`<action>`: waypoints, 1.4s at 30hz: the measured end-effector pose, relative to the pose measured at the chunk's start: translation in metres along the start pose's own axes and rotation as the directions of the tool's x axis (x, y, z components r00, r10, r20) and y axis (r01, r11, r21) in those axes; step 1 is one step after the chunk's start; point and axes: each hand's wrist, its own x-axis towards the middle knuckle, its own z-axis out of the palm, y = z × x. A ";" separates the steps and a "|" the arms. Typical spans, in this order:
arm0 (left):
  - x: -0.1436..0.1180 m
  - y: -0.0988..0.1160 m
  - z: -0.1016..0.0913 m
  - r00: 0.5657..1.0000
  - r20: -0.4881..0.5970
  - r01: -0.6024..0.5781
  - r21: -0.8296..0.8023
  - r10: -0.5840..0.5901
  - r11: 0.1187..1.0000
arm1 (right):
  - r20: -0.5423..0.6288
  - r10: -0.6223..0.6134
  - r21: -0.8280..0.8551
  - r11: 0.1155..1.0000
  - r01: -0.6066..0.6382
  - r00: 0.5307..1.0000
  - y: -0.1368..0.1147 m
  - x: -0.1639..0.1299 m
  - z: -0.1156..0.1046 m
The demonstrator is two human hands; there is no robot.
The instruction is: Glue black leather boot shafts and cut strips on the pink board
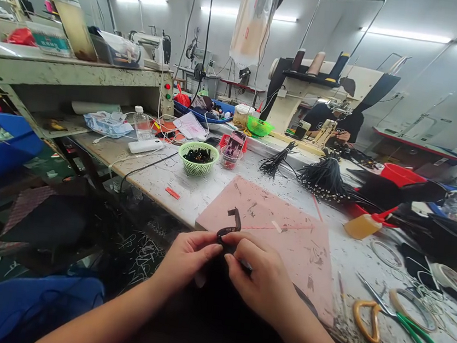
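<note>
My left hand (186, 257) and my right hand (260, 277) meet at the near edge of a pink cutting mat (287, 239). Together they pinch a small black strap piece (230, 228) with white printed marks; its free end curls upward above my fingers. Dark material lies under my hands by the table's front edge. A thin red line runs across the mat just beyond my right hand.
Scissors with orange and green handles (395, 320) lie at the right. A green basket (198, 158), a phone (235, 143), bundles of black cords (323, 178), a glue bottle (365, 225) and tape rolls (453, 280) crowd the table. Sewing machines stand behind; a person sits there.
</note>
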 end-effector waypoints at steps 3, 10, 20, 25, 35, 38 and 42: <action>0.001 0.001 0.000 1.000 0.009 -0.017 0.009 0.017 1.000 | -0.021 -0.011 -0.020 1.000 0.011 1.000 0.000 0.000 0.002; 0.003 -0.002 -0.002 1.000 0.015 -0.003 0.052 0.002 0.999 | -0.066 -0.043 -0.049 0.998 0.040 0.997 -0.001 0.003 0.003; 0.003 -0.004 0.001 0.999 -0.023 -0.036 0.130 0.040 0.991 | -0.118 -0.054 -0.089 0.995 0.044 0.992 0.001 0.004 0.005; 0.002 -0.002 0.004 0.996 -0.058 -0.066 0.141 0.074 0.988 | -0.111 -0.042 -0.091 0.995 0.032 0.993 0.002 0.004 0.005; 0.001 -0.002 0.010 0.974 -0.082 -0.195 0.160 0.210 0.968 | -0.125 -0.078 -0.134 0.989 0.061 0.989 0.001 0.006 -0.002; 0.000 -0.001 0.011 0.978 -0.073 -0.178 0.179 0.194 0.968 | -0.111 -0.047 -0.157 0.987 0.030 0.993 0.001 0.004 -0.005; 0.000 -0.003 0.011 0.987 -0.053 -0.143 0.140 0.151 0.980 | -0.097 -0.012 -0.161 0.987 -0.004 0.995 0.003 0.003 -0.007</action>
